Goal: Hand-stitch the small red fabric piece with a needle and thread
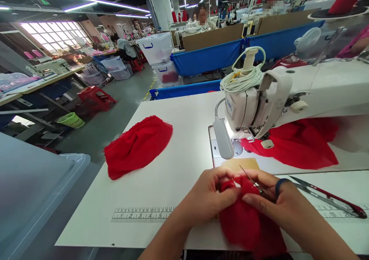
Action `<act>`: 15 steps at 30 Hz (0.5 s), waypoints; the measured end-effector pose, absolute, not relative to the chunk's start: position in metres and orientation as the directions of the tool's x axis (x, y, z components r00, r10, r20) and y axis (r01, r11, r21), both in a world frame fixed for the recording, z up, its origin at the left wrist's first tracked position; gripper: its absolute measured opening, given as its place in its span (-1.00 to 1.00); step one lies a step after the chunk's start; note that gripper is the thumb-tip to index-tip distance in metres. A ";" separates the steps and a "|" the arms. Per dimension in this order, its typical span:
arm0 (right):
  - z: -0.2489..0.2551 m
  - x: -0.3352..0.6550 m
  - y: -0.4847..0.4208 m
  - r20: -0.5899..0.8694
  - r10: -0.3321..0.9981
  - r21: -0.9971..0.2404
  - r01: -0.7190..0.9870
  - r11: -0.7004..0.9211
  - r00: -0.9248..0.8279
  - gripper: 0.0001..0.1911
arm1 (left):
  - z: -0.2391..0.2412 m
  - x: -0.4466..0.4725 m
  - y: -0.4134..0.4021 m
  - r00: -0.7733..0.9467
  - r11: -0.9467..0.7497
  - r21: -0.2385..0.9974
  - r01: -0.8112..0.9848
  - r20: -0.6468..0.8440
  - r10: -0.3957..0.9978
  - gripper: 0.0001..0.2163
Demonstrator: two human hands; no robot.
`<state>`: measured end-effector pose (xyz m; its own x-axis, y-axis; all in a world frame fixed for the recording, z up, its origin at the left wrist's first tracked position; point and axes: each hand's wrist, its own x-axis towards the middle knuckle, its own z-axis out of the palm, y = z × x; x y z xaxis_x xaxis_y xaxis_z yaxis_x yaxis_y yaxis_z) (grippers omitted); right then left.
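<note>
My left hand (pixel 211 196) is closed, pinching the top edge of a piece of red cloth (pixel 239 225) that hangs down over the table's front edge. My right hand (pixel 273 198) is closed too, with a thin pointed metal tool (pixel 248 176) slanting up to the left from its fingers. What kind of tool it is cannot be made out; its lower end is hidden in the hand. That hand's thumb also rests on the cloth. A small white spot shows between the hands. Behind them stands a sewing machine (pixel 317 87), with more red cloth (pixel 305 144) under its arm.
Another red cloth piece (pixel 138 146) lies on the left of the white table (pixel 95 217). Long pointed tweezers (pixel 331 196), red and silver, lie to the right. A pale plastic bin (pixel 34 198) stands left of the table. People work at machines farther back.
</note>
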<state>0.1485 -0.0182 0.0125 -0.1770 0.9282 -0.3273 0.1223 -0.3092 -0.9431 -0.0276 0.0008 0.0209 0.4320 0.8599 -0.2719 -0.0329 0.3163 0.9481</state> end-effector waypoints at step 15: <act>0.011 0.115 -0.020 -0.521 0.852 -0.708 -0.534 -0.462 -0.048 -0.57 | 0.006 -0.018 0.005 0.240 0.163 0.986 -0.043 -0.148 0.959 -0.88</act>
<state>0.1147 -0.0201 0.0109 -0.0479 0.8525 -0.5205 -0.5337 -0.4624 -0.7081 -0.0183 0.0053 0.0063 0.2399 0.9594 -0.1482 -0.0430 0.1630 0.9857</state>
